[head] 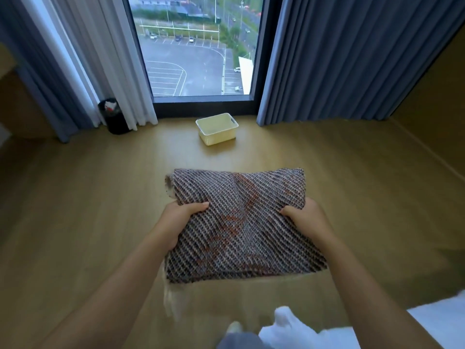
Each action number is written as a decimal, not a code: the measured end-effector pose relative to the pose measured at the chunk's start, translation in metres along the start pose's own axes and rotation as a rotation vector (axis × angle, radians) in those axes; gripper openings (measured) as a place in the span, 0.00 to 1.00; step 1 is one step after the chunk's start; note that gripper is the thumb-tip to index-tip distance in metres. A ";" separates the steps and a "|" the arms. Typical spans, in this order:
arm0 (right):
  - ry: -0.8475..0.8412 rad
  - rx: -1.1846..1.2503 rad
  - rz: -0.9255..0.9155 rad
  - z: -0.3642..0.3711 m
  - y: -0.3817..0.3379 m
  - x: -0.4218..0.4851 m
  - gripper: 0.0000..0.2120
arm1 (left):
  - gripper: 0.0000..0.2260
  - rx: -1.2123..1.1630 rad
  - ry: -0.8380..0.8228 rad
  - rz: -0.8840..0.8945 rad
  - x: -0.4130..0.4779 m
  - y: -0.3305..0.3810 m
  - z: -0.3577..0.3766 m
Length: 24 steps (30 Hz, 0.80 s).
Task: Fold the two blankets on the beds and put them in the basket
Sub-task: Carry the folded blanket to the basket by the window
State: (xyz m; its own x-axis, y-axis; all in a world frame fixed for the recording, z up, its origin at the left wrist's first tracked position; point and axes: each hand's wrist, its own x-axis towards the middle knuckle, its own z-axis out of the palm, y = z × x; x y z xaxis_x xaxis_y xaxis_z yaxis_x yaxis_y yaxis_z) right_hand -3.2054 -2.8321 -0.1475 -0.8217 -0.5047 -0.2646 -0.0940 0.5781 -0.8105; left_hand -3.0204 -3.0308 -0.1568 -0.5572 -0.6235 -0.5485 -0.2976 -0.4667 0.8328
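Folded blanket [241,222], held over floor [100,197] in both hands.
Left hand [176,220] and right hand [307,220] at opposite side edges: thumbs on top, fingers clamped on blanket from beneath, mostly hidden. Basket [219,138] on floor ahead, below window [191,59], well apart from blanket. Bin [114,117] far left.

Bare wooden floor [100,197] runs from the blanket [241,222], gripped at its side edges by the left hand [180,219] and the right hand [305,219], to the open-topped basket [219,139] at far centre. Bounds: window [191,59] just behind the basket; left curtains [83,71] and right curtain [352,59] hanging to the floor; black bin [114,117] far left, well apart from the basket; white bedding [427,328] near right.
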 end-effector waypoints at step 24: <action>0.016 -0.018 0.170 0.012 -0.183 0.679 0.11 | 0.16 0.013 -0.015 -0.127 0.619 0.338 0.121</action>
State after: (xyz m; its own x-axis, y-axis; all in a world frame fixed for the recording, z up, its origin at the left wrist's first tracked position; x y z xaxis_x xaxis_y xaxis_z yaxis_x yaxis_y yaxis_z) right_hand -3.7399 -3.2884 -0.1851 -0.8354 -0.3882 -0.3890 0.0375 0.6660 -0.7451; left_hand -3.5600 -3.4985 -0.2054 -0.5256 -0.5506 -0.6485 -0.3761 -0.5334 0.7577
